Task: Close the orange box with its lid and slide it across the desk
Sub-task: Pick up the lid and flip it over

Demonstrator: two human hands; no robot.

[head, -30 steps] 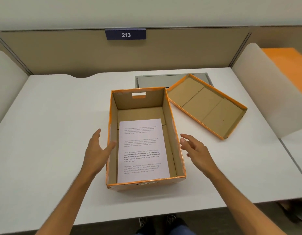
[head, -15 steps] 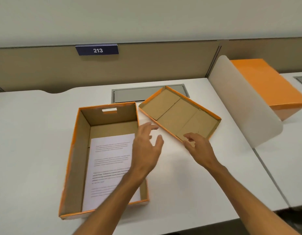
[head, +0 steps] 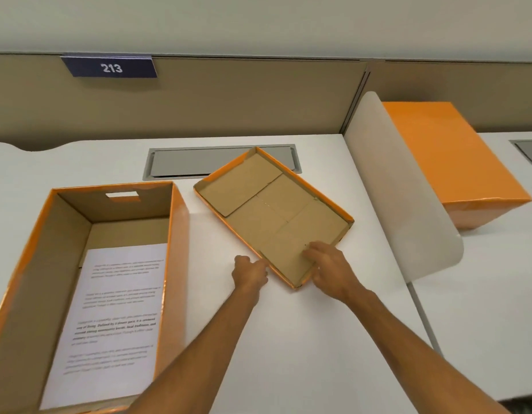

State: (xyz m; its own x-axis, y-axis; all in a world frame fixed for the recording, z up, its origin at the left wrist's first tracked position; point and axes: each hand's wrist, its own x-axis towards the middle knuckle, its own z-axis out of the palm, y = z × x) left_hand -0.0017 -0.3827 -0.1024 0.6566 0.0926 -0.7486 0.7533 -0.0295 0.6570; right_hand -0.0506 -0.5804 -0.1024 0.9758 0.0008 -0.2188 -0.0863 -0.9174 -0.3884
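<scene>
On the desk (head: pixel 288 339), both your hands grip the lid (head: pixel 273 213).
Left hand (head: pixel 249 273) pinches its near edge, right hand (head: pixel 330 268) clasps the corner; open orange box (head: pixel 175 264) alongside.

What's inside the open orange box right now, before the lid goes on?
Inside the orange box a single printed sheet of paper lies flat on the cardboard floor. Nothing else shows. The left forearm hides the near right corner, and whatever is beneath the sheet cannot be seen.

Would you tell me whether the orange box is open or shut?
Open: the orange box shows its paper; the lid lies beside it.
</scene>
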